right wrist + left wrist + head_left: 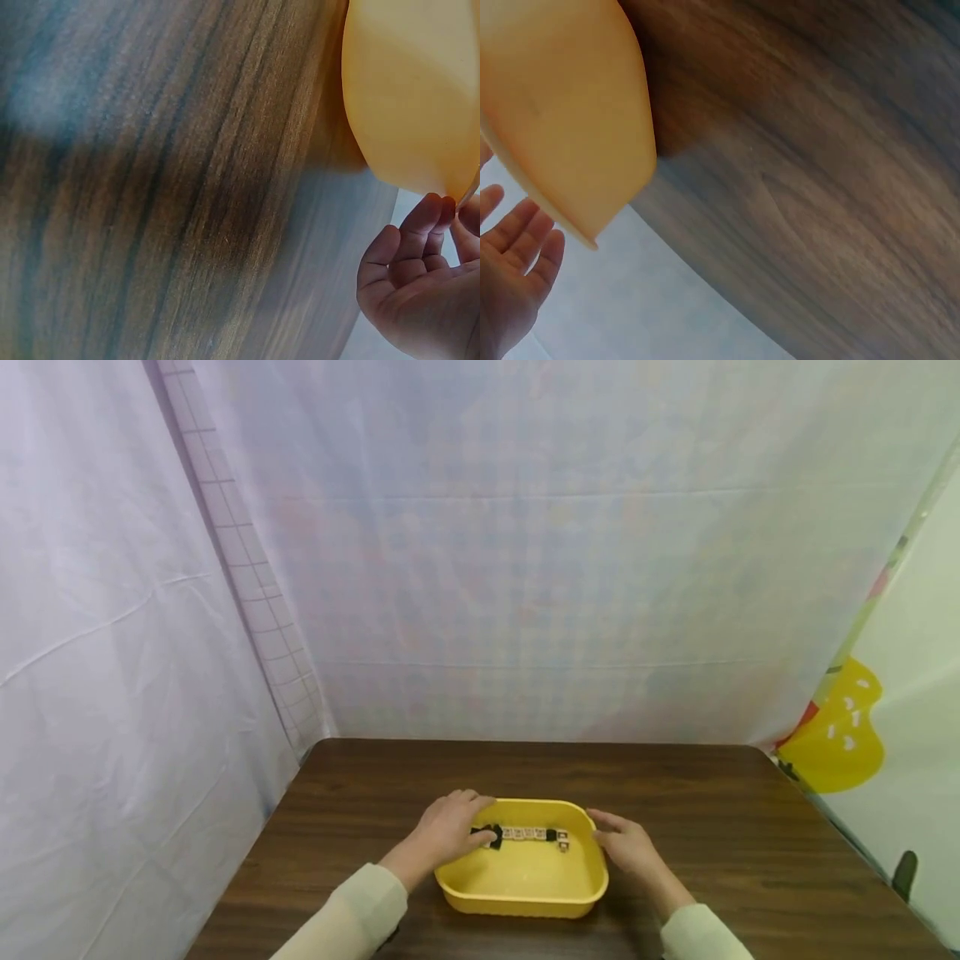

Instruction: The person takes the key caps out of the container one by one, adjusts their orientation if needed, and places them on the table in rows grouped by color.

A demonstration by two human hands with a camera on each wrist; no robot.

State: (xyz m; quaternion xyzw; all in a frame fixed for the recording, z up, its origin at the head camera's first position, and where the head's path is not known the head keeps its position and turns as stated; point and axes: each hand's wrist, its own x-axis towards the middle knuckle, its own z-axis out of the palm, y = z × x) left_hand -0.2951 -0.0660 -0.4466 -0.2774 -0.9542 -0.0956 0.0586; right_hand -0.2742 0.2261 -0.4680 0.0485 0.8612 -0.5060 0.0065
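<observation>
A yellow plastic basin (pixel 525 872) with rounded corners sits on the table in the head view. Inside, along its far side, lies a narrow black-and-white patterned strip (pixel 525 833) with small square pieces at its right end. My left hand (pixel 448 827) is at the basin's far left rim, its thumb over the inside and partly covering the strip's black end. Its fingers look loose beside the rim in the left wrist view. At the right rim, my right hand (pixel 630 846) pinches the edge, fingertips (pixel 427 210) outside and thumb at the rim.
The dark wood-grain table (pixel 360 777) extends around the basin on all sides. A pale curtain (pixel 525 568) hangs behind it, and white sheeting (pixel 112 693) hangs at the left. A yellow printed shape (pixel 836 735) shows on the right-hand sheet.
</observation>
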